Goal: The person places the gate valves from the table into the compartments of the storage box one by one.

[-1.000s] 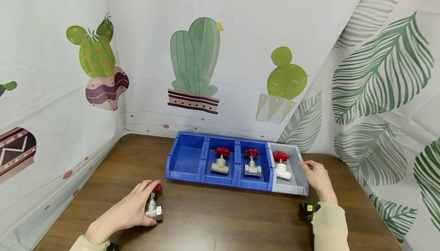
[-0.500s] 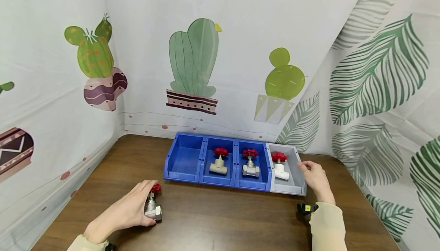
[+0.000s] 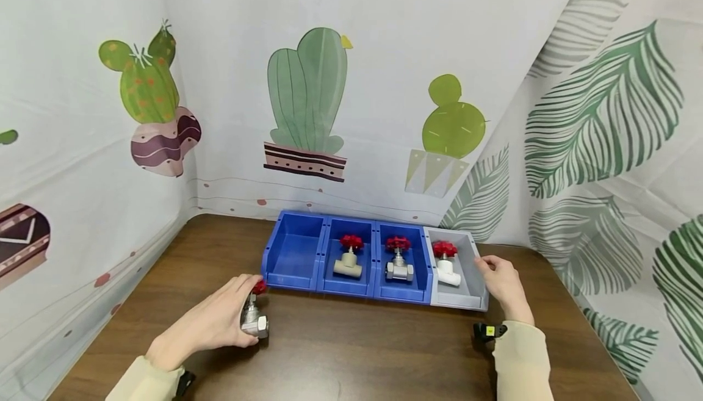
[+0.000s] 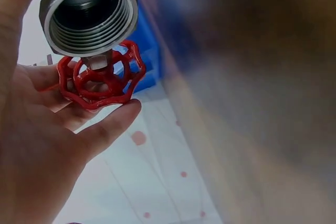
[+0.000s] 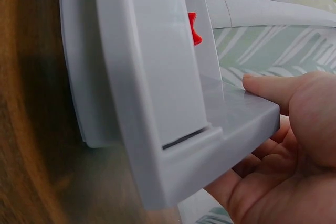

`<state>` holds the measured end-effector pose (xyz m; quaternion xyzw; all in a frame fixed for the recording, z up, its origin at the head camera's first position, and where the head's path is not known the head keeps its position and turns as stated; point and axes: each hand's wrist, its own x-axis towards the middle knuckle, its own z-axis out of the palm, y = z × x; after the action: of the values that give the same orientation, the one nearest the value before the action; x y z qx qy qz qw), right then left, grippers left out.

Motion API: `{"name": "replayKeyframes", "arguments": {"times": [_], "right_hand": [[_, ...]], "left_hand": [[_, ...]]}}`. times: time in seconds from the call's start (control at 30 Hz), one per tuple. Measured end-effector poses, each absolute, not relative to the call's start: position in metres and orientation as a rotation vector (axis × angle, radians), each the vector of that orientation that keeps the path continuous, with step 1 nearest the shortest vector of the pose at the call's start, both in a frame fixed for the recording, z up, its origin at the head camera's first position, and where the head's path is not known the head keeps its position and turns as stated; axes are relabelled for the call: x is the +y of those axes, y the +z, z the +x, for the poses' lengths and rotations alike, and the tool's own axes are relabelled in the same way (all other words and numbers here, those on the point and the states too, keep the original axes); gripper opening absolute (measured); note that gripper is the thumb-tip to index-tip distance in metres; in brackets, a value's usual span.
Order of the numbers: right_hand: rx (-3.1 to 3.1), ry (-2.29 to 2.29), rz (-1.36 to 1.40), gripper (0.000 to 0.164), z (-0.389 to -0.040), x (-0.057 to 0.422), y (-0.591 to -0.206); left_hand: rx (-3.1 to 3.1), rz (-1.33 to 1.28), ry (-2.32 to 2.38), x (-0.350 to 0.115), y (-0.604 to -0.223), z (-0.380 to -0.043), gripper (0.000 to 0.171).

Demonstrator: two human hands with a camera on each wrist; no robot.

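My left hand [image 3: 205, 321] grips a metal gate valve [image 3: 255, 326] with a red handwheel, left of and in front of the bin row. In the left wrist view, the valve's threaded hex end [image 4: 128, 6] faces the camera and the thumb lies along the handwheel [image 4: 137, 69]. My right hand [image 3: 505, 286] pinches the right side wall of the grey bin [image 3: 468, 270], thumb on the inner side in the right wrist view. Inside that bin lies a white valve [image 3: 447, 273] with a red handwheel.
Three blue bins adjoin the grey one. The leftmost blue bin [image 3: 295, 254] holds nothing; the second has a beige valve [image 3: 348, 265], the third a metal valve [image 3: 400, 268]. All stand on a wooden table [image 3: 357, 358] before a printed cloth [image 3: 379, 83].
My left hand has moved slightly forward and right with the metal valve, closer to the bins. The right hand keeps its hold on the grey bin. The head view has shifted slightly.
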<state>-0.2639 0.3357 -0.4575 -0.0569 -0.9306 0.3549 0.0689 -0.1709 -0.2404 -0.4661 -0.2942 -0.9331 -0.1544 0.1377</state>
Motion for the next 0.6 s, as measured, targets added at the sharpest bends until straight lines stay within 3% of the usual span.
{"name": "replayKeyframes", "arguments": {"times": [0.6], "right_hand": [[-2.797,1.057,-0.153,0.040,-0.265,0.335,-0.458]], "left_hand": [[-2.715,-0.984,-0.430,-0.218,-0.410,-0.239,0.106]]}}
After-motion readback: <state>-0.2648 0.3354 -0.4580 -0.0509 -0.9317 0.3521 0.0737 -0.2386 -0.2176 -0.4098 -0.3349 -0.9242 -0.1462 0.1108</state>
